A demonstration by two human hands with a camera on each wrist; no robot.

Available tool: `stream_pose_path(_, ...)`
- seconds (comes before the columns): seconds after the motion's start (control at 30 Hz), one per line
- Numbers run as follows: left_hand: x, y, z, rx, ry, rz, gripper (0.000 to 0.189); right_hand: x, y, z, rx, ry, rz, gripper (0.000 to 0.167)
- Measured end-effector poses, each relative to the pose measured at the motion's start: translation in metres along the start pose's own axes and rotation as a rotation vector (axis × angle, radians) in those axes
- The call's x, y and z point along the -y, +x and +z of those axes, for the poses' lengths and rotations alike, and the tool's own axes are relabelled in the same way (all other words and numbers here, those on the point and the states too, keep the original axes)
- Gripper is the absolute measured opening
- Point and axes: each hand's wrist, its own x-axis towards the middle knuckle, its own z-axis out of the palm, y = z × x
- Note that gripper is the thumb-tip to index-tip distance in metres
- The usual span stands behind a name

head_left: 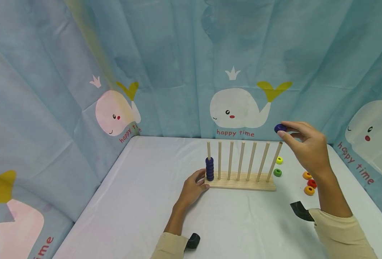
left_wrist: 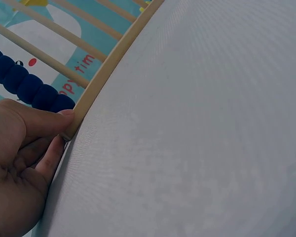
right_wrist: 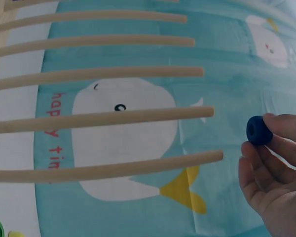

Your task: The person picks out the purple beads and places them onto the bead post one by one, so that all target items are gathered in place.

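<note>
A wooden peg rack (head_left: 242, 184) with several upright pegs stands on the table. Dark blue beads (head_left: 209, 169) are stacked on its leftmost peg; the other pegs are bare. My left hand (head_left: 192, 187) grips the left end of the base, and in the left wrist view the thumb and a finger pinch its corner (left_wrist: 75, 123). Raised above the rack's right end, my right hand (head_left: 307, 144) pinches one dark blue bead (right_wrist: 259, 131) between thumb and fingertips. That bead is apart from the pegs, close to the top of the rightmost peg (right_wrist: 207, 157).
Right of the rack lie a yellow bead (head_left: 279, 160), a green bead (head_left: 277, 172), orange beads (head_left: 309, 190) and a red bead (head_left: 312, 183), partly under the right forearm. A whale-print curtain (head_left: 178, 72) hangs behind the white table (head_left: 139, 194).
</note>
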Motion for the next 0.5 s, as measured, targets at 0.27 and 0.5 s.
stream_pose_path(0.27,0.003,0.000,0.001,-0.003,0.012,0.007,0.061,0.008,0.003,0.008,0.016,0.026,-0.013,0.035)
stream_pose_path(0.5,0.002,0.000,0.000,-0.002,0.010,0.009,0.061,0.014,0.006,0.018,0.047,0.068,-0.007,0.035)
